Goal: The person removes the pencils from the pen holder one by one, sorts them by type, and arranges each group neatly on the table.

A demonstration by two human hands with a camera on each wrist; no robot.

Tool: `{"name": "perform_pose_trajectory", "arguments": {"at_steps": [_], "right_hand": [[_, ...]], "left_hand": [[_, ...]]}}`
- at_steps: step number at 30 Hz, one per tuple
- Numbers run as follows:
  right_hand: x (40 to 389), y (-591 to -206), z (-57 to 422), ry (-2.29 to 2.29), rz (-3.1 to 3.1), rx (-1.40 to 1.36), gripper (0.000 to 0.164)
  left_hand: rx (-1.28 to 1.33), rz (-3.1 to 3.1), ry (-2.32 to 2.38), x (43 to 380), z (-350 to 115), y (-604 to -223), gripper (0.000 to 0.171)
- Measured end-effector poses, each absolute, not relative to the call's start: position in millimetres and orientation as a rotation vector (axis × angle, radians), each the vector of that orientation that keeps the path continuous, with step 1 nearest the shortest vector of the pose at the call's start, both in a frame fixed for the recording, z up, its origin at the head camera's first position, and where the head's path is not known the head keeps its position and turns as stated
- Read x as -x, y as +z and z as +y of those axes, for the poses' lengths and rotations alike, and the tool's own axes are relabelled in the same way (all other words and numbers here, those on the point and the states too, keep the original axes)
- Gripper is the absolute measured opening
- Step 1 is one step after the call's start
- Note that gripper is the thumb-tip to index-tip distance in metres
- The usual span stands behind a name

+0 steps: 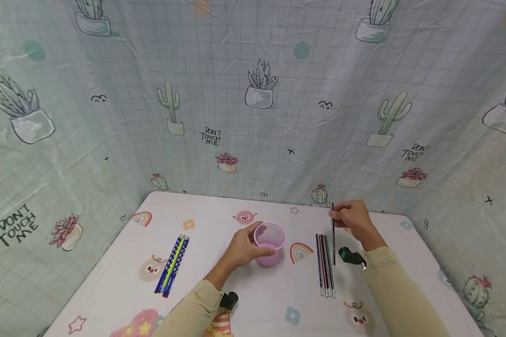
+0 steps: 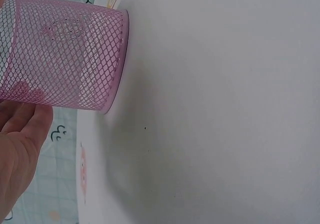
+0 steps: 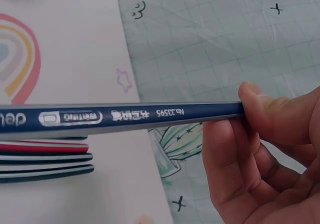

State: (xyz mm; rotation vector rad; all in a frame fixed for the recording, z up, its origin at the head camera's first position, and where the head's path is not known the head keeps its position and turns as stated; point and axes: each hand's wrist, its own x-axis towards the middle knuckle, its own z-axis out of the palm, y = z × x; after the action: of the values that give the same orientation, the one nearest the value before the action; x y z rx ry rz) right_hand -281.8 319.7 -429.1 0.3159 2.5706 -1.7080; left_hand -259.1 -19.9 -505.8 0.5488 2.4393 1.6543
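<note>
A pink mesh pen cup [image 1: 270, 261] is in the middle of the table, its mouth facing up. My left hand [image 1: 246, 245] grips it, thumb on the near side and fingers round the far side. In the left wrist view, fingers [image 2: 35, 124] press against the mesh of the cup [image 2: 65, 59]. A dark blue pencil with silvery edges [image 3: 125, 116] is pinched at its far end between the thumb and fingers of my right hand [image 1: 354, 220]. Just left of that pencil, several dark and red striped pencils [image 1: 325, 269] lie side by side.
On the table's left lies a bundle of blue patterned pencils with a yellow-green one among them [image 1: 172, 267]. The white table [image 1: 253, 309] has printed cartoons. A cactus-print curtain [image 1: 261, 140] stands behind it and along both sides.
</note>
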Motion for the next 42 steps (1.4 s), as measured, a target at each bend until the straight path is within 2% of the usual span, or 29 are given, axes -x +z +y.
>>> {"name": "perform_pose_trajectory", "arguments": {"at_steps": [28, 42], "right_hand": [[272.7, -495.3, 334.2, -1.473, 2.587, -0.525, 0.022], [271.8, -514.9, 331.8, -1.38, 2.606, -0.551, 0.017]], "left_hand": [[-0.528, 2.42, 1.676, 258.2, -19.3, -504.0, 0.091], [-0.524, 2.412, 1.695, 258.5, -18.4, -505.6, 0.091]]}}
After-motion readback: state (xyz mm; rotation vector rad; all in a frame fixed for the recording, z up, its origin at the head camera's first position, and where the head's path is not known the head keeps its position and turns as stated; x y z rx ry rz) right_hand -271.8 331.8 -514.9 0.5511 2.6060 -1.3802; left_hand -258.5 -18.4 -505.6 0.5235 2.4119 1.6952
